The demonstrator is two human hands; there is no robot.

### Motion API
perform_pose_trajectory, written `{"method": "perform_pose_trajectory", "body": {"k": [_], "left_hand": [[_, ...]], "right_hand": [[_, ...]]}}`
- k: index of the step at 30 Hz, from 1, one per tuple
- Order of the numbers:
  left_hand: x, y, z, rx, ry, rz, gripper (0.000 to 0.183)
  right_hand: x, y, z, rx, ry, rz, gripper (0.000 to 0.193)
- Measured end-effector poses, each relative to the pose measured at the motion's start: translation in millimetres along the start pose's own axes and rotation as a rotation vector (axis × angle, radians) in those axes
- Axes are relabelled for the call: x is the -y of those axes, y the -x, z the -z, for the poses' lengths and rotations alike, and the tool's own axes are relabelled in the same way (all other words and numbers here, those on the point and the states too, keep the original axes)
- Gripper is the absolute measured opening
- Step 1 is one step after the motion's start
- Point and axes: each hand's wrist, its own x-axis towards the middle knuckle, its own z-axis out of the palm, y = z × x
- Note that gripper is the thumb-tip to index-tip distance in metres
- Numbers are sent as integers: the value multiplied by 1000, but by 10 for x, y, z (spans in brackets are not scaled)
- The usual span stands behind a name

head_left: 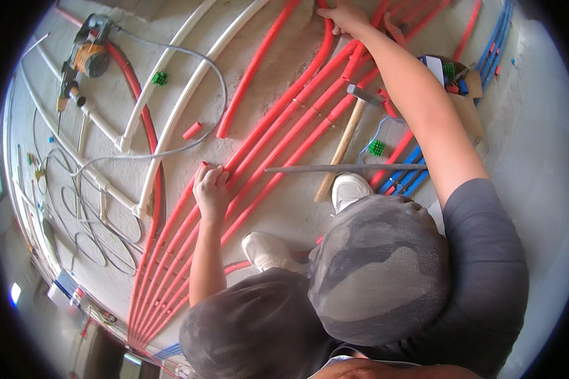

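Observation:
My left hand (212,189) is closed on a red pipe (265,126) low in its run, with a short red end poking up beside the knuckles. At the top of the view my right hand (346,18) reaches far forward, its fingers closed over the bent upper part of what looks like the same pipe; its fingertips are partly hidden. Several parallel red pipes (305,123) lie on the floor beneath, held at spots by small fasteners. Close to my right forearm lies a hammer (342,148) with a wooden handle. A thin grey rod (322,168) crosses the pipes near my shoe.
A power drill (90,60) with a looping grey cord lies at the far left, beside white pipes (177,107). Green clustered pieces (377,148) and a short red offcut (193,131) are on the floor. Right are an open cardboard box (466,115) and blue pipes (414,183).

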Motion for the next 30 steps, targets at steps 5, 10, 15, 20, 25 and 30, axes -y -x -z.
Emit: {"method": "perform_pose_trajectory", "body": {"k": [5,10,15,20,25,30], "left_hand": [[50,73,55,4,-42,18,16],[82,333,36,-172,1,76,33],[80,436,20,-171,-68,146,33],[179,469,95,-126,-70,133,29],[79,441,60,-171,-84,145,28],[181,203,49,-349,-182,207,43]], "right_hand": [[-186,-144,-124,5,94,47,64],[-248,208,-472,-110,-589,130,38],[-154,361,-596,6,-1009,-41,28],[-137,-2,-301,-297,-1025,-22,13],[-337,-528,90,-298,-932,-20,16],[-157,-270,-364,-177,-1000,-135,18]]}}
